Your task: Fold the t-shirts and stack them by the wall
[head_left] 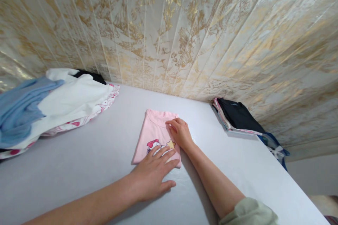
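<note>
Well, at the far left a loose heap lies on the pale tabletop (105, 158): a light blue garment (26, 107) spreads over a white garment (76, 100), with a pink-and-white patterned cloth (113, 95) showing along the near and right edges and a black cloth (95, 77) at the far side; behind everything, across the whole width, stands a pleated covering (158, 24) of cream and gold.

To the right of the heap and well apart from it, near the middle of the tabletop, a pink shirt (155, 126) lies folded into a neat oblong, its neckline at the far end and its print, with a red bow and a yellow star, toward the near end; the left hand (153, 170) rests palm down over the near part, hiding some of the print, its grip wide and flat with the fingers apart and the thumb beyond the near edge; the right hand (182, 133) lies at the far right edge, fingers bent by the neckline, and I cannot tell whether its grip pinches the cloth.

Nearer, a pale green sleeve (248, 212) covers the right arm; farther right, a black folded garment (237, 114) tops a stack, with a dark blue cloth (273, 142) hanging past the edge.
</note>
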Action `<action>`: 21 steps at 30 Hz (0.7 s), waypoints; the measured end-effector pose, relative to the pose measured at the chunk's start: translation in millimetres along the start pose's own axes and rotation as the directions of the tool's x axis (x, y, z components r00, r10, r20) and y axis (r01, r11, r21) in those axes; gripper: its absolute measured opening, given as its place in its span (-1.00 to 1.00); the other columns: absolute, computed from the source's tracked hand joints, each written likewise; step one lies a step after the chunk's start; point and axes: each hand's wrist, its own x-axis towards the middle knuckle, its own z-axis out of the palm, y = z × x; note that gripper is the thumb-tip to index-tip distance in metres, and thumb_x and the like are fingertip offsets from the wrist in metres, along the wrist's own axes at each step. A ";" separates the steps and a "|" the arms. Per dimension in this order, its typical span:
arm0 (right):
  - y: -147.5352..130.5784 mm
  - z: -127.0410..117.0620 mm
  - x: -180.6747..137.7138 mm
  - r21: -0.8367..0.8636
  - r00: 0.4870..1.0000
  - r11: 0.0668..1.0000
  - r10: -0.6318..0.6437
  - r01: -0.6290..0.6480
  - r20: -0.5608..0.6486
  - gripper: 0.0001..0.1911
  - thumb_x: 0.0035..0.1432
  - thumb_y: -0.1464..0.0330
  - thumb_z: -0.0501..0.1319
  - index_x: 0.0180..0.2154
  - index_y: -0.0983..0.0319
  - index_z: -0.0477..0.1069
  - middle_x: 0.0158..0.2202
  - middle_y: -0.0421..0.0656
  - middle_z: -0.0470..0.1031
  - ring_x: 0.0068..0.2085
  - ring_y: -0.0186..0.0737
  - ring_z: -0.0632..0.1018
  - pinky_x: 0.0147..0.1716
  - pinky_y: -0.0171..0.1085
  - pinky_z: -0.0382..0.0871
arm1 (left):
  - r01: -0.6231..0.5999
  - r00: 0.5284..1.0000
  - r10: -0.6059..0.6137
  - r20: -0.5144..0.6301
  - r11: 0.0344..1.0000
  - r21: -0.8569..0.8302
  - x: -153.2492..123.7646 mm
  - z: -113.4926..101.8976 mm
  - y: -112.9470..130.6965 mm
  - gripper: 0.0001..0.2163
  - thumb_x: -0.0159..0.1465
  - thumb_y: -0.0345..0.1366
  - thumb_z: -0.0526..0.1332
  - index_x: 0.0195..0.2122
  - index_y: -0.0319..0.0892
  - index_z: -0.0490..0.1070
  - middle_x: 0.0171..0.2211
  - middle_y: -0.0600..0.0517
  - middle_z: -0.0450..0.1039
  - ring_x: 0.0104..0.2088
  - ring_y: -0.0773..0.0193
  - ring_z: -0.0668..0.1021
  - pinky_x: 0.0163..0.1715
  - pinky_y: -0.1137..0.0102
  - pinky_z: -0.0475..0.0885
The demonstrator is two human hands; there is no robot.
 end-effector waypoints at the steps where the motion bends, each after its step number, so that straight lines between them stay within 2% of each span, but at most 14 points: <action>1: 1.2 2.3 -1.4 -0.014 1.000 1.000 0.015 -0.015 -0.017 -0.73 0.24 0.45 0.12 -0.10 0.08 0.50 -0.12 -0.16 0.49 -0.06 -0.21 0.46 0.03 -0.21 0.20 | -0.004 1.000 0.004 -0.005 1.000 -0.004 0.6 -1.9 0.1 -0.56 0.26 -0.03 0.21 0.15 0.05 0.30 0.27 -0.04 0.22 0.30 -0.03 0.20 0.27 -0.05 0.01; 6: 10.9 2.5 -3.2 -0.028 0.999 0.999 0.030 -0.031 -0.036 -0.71 0.20 0.51 0.08 -0.13 0.12 0.47 -0.11 -0.15 0.48 -0.05 -0.19 0.43 0.01 -0.22 0.21 | -0.018 1.000 0.018 0.005 0.998 -0.054 5.9 -15.1 2.2 -0.72 0.26 -0.14 0.22 0.00 0.02 0.41 0.10 0.00 0.37 0.16 0.02 0.34 0.17 0.03 0.17; 12: 25.1 -4.9 -2.9 0.058 0.972 0.991 0.129 -0.120 -0.199 -0.68 0.20 0.50 0.02 -0.08 0.18 0.43 -0.06 -0.07 0.44 -0.01 -0.13 0.41 0.01 -0.17 0.25 | 0.004 1.000 -0.007 -0.012 0.984 -0.178 9.3 -19.4 0.7 -0.86 0.29 -0.17 0.19 -0.25 -0.05 0.49 -0.16 0.05 0.47 -0.06 0.13 0.44 -0.01 0.21 0.28; 17: 23.0 -7.1 -2.7 0.122 0.974 0.992 0.062 -0.035 -0.218 -0.72 0.19 0.49 0.04 -0.13 0.18 0.44 -0.05 -0.06 0.43 0.00 -0.14 0.42 0.03 -0.16 0.27 | -0.040 0.997 0.017 -0.080 0.952 -0.304 15.3 -17.5 -7.2 -0.76 0.37 -0.21 0.07 -0.31 -0.12 0.49 -0.27 0.03 0.51 -0.19 0.22 0.48 -0.10 0.30 0.31; 21: 10.3 -5.8 -4.7 0.148 0.988 0.986 -0.050 0.071 -0.145 -0.79 0.19 0.43 0.10 -0.16 0.16 0.45 -0.03 -0.08 0.45 0.01 -0.15 0.44 0.05 -0.15 0.25 | 0.004 0.978 -0.064 -0.199 0.958 -0.287 19.2 -15.4 -16.1 -0.73 0.41 -0.24 0.01 -0.30 -0.13 0.47 -0.27 0.03 0.50 -0.19 0.24 0.48 -0.11 0.32 0.32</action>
